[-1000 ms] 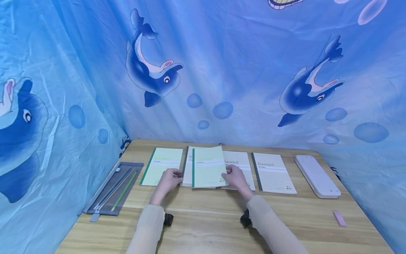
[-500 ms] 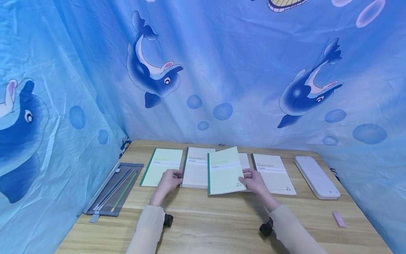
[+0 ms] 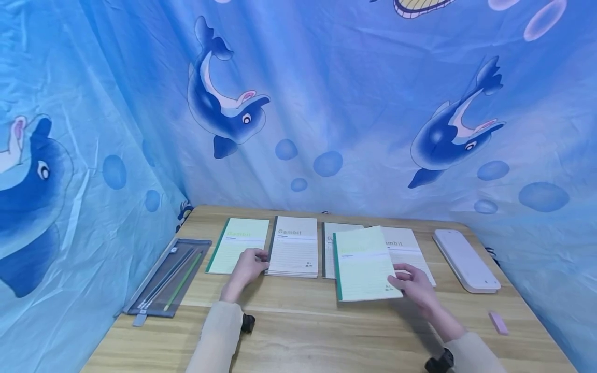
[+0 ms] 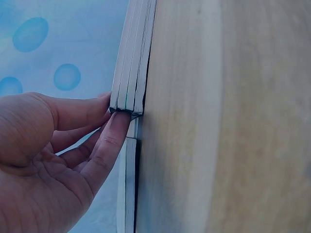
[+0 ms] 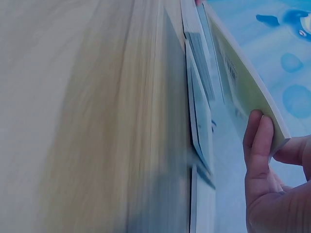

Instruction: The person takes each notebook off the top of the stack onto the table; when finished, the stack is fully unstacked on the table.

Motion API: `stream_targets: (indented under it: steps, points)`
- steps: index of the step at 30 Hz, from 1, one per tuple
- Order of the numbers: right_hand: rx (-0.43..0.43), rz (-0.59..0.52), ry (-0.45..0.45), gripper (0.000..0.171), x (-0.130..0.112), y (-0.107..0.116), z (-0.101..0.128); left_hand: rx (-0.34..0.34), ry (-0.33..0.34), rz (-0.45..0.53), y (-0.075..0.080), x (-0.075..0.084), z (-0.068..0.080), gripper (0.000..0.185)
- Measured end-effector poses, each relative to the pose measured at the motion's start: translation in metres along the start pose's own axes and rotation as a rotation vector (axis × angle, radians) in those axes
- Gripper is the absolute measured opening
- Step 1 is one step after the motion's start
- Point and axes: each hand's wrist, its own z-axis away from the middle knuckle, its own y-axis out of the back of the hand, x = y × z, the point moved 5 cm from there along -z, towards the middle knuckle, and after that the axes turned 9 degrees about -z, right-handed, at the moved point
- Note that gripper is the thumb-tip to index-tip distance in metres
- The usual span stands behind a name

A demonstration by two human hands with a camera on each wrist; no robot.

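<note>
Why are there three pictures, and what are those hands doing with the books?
A person wears three small cameras: one on the head, one on each wrist. The big picture is from the head, looking down at a wooden table. The two close-ups are from the wrists, so they look sideways and odd.

On the table lie notebooks in a row, a grey pencil pouch on the left, a white case and a small pink eraser on the right.

The right hand holds a green notebook by its corner, lifted above the others. The left hand touches the corner of a stack of notebooks.
</note>
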Motion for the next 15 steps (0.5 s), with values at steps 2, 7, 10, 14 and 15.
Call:
stream_targets:
  steps: [2, 7, 10, 14, 15]
  points:
    - [0.003, 0.0, -0.013, 0.05, 0.003, 0.012, 0.007, -0.001, 0.004, 0.003, -0.001, 0.0, 0.0, 0.032]
    - [-0.01, 0.034, -0.061, 0.058, 0.011, 0.043, 0.028, -0.009, 0.006, 0.008, -0.004, 0.0, 0.0, 0.033]
    - [-0.042, 0.054, -0.087, 0.06, 0.017, 0.06, 0.042, -0.008, 0.013, 0.01, -0.005, 0.0, 0.0, 0.033]
    - [-0.11, 0.065, -0.136, 0.062, 0.026, 0.08, 0.057, -0.004, 0.013, 0.011, -0.005, 0.0, 0.0, 0.032]
    - [-0.125, 0.07, -0.152, 0.063, 0.029, 0.084, 0.06, -0.004, 0.011, 0.011, -0.005, 0.0, 0.0, 0.032]
